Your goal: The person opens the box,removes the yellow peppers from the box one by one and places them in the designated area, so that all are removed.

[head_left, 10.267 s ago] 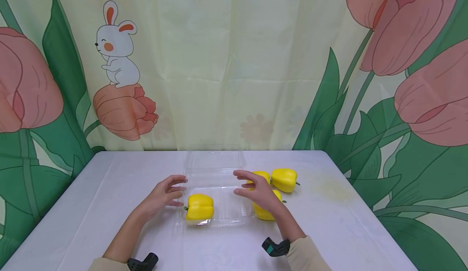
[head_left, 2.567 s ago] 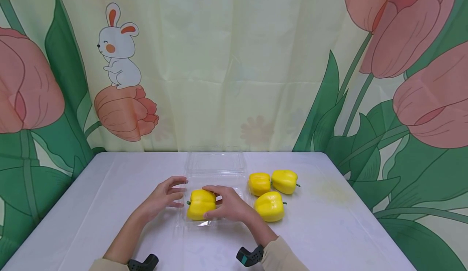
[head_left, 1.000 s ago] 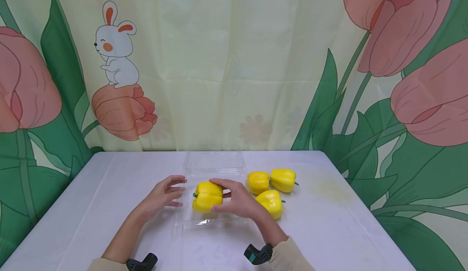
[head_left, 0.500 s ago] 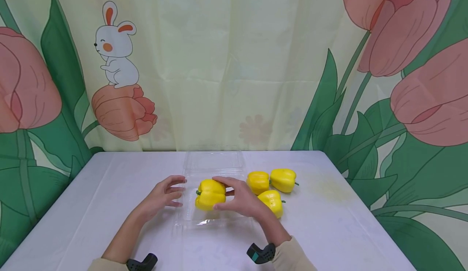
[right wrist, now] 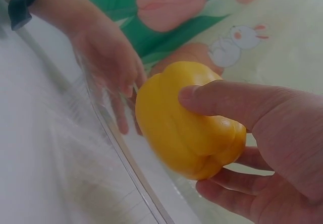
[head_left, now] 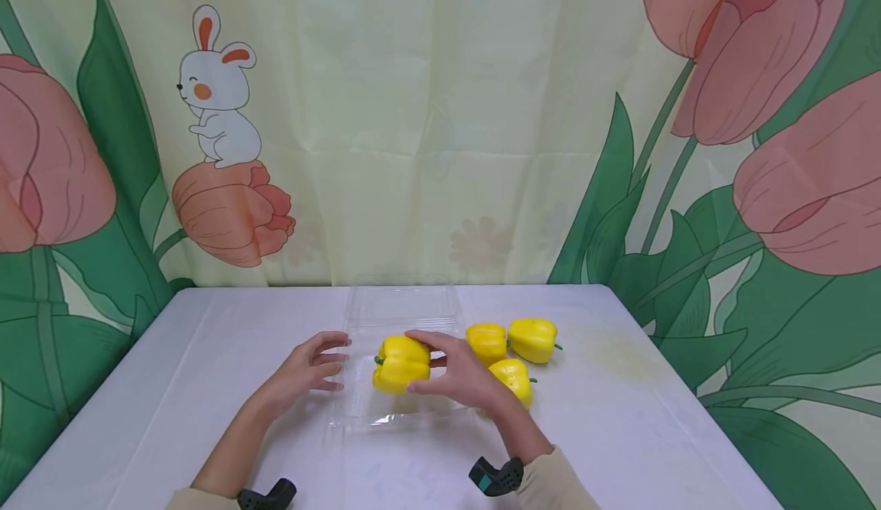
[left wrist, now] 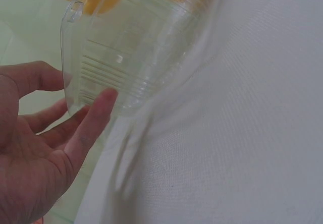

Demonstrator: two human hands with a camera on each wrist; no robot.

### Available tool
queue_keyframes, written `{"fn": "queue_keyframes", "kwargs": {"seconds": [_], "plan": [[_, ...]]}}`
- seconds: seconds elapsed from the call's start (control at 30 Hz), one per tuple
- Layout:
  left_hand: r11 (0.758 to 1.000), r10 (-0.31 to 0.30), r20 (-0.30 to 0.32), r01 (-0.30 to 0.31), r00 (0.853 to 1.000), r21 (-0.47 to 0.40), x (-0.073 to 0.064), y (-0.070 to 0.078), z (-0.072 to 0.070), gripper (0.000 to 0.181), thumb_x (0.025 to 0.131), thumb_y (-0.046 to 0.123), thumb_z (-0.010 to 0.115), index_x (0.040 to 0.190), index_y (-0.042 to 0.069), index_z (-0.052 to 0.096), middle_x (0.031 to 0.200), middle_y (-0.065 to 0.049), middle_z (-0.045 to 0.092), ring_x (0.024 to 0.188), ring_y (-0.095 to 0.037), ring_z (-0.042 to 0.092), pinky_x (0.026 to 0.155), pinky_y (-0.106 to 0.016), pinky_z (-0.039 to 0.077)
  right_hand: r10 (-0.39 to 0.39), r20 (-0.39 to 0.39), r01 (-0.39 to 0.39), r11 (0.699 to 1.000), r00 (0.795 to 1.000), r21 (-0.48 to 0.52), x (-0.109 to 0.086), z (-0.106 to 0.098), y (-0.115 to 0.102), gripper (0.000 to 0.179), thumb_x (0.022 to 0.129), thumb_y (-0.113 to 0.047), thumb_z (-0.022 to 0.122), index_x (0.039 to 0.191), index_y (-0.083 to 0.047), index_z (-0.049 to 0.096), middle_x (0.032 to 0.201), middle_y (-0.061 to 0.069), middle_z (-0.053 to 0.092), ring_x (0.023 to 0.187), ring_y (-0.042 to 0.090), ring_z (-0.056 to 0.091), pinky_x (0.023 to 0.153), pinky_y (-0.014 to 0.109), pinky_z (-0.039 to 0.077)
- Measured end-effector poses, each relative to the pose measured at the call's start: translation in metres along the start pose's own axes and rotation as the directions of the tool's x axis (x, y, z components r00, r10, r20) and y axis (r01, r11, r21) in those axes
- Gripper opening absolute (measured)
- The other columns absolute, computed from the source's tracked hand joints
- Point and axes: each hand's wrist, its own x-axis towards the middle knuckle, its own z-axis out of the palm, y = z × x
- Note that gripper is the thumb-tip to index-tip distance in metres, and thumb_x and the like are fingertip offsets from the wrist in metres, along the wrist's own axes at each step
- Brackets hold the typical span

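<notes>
My right hand (head_left: 463, 372) grips a yellow bell pepper (head_left: 401, 365) from its right side, thumb at the front, in the head view. In the right wrist view the thumb presses this pepper (right wrist: 184, 125) and other fingers reach underneath it. Its green stem points left. The pepper hangs above the clear plastic clamshell box (head_left: 358, 410), whose lid (head_left: 402, 305) lies folded back. My left hand (head_left: 303, 372) is at the box's left wall, fingers spread and lightly bent. The left wrist view has its fingertips (left wrist: 106, 98) against the ribbed wall (left wrist: 108, 75).
Right of the box lie three more yellow peppers: one at the back left (head_left: 486, 343), one at the back right (head_left: 533, 339) and one in front (head_left: 512, 381), partly behind my right wrist. A white cloth covers the table (head_left: 654, 418). A printed curtain (head_left: 440, 128) hangs behind.
The right hand was off the pepper at first, then took hold of it in the box's front left. Pepper and hand have since risen and moved right. The left hand has stayed put.
</notes>
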Motion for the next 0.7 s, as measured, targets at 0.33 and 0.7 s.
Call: {"fn": "queue_keyframes", "kwargs": {"seconds": [0.33, 0.7], "plan": [[1.000, -0.007, -0.016, 0.007, 1.000, 0.015, 0.0002, 0.0012, 0.0013, 0.056, 0.094, 0.013, 0.061, 0.144, 0.006, 0.037, 0.149, -0.020, 0.039, 0.128, -0.039, 0.049, 0.082, -0.038, 0.060, -0.017, -0.019, 0.017, 1.000, 1.000, -0.006, -0.0022, -0.0038, 0.0003, 0.072, 0.080, -0.031, 0.079, 0.143, -0.018, 0.047, 0.136, -0.006, 0.056, 0.116, 0.015, 0.056, 0.097, 0.034, 0.054], [1.000, -0.001, -0.014, 0.001, 1.000, 0.009, -0.0010, 0.0018, 0.0011, 0.055, 0.094, 0.013, 0.060, 0.144, 0.006, 0.036, 0.149, -0.020, 0.039, 0.129, -0.040, 0.048, 0.082, -0.038, 0.060, -0.007, -0.032, 0.006, 1.000, 0.999, -0.018, -0.0063, -0.0075, -0.0003, 0.072, 0.080, -0.031, 0.079, 0.143, -0.020, 0.047, 0.137, -0.006, 0.056, 0.116, 0.015, 0.056, 0.096, 0.031, 0.054]]}}
